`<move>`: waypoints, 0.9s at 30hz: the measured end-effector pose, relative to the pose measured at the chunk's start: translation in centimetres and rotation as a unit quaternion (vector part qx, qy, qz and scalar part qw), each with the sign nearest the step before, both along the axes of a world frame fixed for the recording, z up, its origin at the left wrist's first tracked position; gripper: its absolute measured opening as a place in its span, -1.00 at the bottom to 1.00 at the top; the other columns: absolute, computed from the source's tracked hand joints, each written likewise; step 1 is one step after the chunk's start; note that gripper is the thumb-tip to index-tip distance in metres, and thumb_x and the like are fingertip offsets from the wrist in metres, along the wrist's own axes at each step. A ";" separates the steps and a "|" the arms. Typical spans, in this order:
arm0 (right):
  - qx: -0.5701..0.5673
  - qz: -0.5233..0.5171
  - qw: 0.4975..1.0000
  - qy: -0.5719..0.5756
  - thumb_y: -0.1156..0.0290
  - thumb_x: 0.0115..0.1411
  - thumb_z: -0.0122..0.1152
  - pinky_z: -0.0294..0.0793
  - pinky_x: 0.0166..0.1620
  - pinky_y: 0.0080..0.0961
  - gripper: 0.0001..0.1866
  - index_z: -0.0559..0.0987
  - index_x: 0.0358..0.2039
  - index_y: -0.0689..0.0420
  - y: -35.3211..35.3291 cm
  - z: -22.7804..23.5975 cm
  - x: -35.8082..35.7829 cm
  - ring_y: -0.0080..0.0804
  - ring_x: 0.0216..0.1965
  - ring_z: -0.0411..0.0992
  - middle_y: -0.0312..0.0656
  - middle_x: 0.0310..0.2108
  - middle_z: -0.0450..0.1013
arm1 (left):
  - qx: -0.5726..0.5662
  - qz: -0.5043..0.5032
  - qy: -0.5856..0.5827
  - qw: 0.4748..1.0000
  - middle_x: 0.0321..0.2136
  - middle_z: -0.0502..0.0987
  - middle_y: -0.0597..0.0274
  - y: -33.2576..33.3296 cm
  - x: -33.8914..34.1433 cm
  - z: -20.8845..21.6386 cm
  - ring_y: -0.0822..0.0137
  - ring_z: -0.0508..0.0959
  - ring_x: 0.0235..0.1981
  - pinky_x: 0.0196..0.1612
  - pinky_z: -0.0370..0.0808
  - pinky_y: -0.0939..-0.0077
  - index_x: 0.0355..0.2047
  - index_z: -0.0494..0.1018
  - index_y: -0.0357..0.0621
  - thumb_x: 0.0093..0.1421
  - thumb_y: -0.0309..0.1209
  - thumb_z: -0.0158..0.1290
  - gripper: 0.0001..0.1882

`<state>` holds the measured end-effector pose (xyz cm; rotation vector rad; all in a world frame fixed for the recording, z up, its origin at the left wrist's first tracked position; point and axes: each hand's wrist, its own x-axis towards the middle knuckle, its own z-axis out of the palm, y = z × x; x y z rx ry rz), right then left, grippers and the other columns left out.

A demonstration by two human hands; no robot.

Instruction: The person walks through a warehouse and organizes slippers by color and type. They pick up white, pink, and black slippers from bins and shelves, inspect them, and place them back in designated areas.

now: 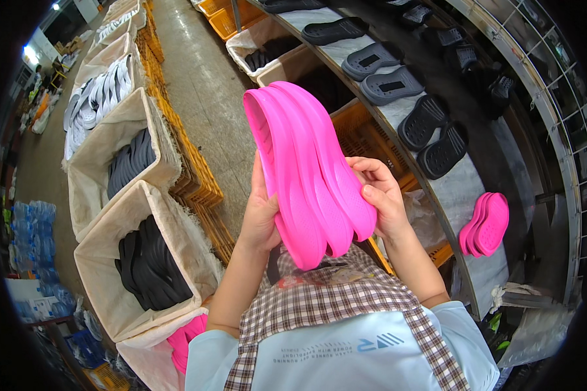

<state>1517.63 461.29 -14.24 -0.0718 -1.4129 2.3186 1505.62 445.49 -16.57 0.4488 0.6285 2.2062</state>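
From the head camera, both hands are raised in front of the chest and clasp a stack of bright pink shoe soles (306,169), held on edge so the layers fan upward and away from the person. The left hand (259,218) is closed on the stack's left side near its lower end, palm against the outermost sole, fingers hidden behind it. The right hand (378,195) is closed on the right side, thumb pressed on the nearest sole and fingers curled over the edge. How many soles make up the stack I cannot tell exactly; at least three show.

Taking the pink stack as landmark: to its right runs a long conveyor belt (463,176) with a pale cover, carrying dark grey and black soles (430,127) laid flat in a row that recedes toward the top of the view. Lower right of the stack, on that same belt, lies a second small pile of pink soles (486,225). Behind the stack and just beside the belt stand orange plastic crates (365,133). To the left of the stack, across a concrete aisle, sits a row of cloth-lined bins (104,247) resting on more orange crates; the nearest holds black soles (147,267), the next dark grey ones, and a farther one white soles (98,98). Below the stack is the person's checked apron over a light blue shirt (346,345)
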 end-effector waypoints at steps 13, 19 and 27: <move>-0.056 0.085 0.995 -0.014 0.32 0.10 0.19 0.10 0.26 -0.32 -0.29 0.19 0.21 0.32 -0.3 0.0 0.6 -0.26 0.24 0.13 0.00 0.23 0.11 | -0.022 0.006 0.015 1.000 0.24 0.08 0.12 0.0 0.2 0.7 0.20 0.26 0.19 0.12 0.41 0.24 0.33 -0.31 0.12 0.11 -0.45 0.15 -0.02; 0.000 0.063 0.998 -0.030 0.22 0.04 0.18 0.00 0.30 -0.28 -0.26 0.24 0.18 0.36 -0.3 -1.0 0.7 -0.21 0.29 0.02 -0.03 0.27 0.03 | -0.016 0.013 0.022 1.000 0.24 0.07 0.10 -0.4 0.5 0.1 0.20 0.26 0.19 0.12 0.40 0.22 0.33 -0.32 0.16 0.12 -0.50 0.12 -0.03; 0.281 0.016 0.958 -0.052 0.23 0.18 0.10 -0.04 0.29 -0.27 -0.41 0.29 0.18 0.22 -0.8 -0.2 0.7 -0.16 0.30 0.01 -0.03 0.28 0.04 | -0.066 0.028 -0.014 0.997 0.15 0.25 0.04 -0.9 -0.8 -3.2 0.19 0.35 0.12 0.11 0.41 0.24 0.29 0.00 -0.02 0.25 -0.46 -0.05 -0.38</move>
